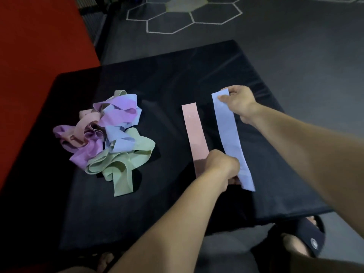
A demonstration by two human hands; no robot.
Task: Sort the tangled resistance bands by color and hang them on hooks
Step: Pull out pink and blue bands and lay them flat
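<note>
**Two bands laid flat, the rest in a heap**

Two bands lie straight and side by side on the black mat [177, 75]: one pink band [194, 134] and one blue band [229, 134]. The right hand [236, 101] pinches the blue band's far end; the left hand [222, 164] is closed on its near end. Well apart to the left sits one tangled pile [104, 138] mixing purple, pink, blue and green; I cannot count the loops in it.
</note>
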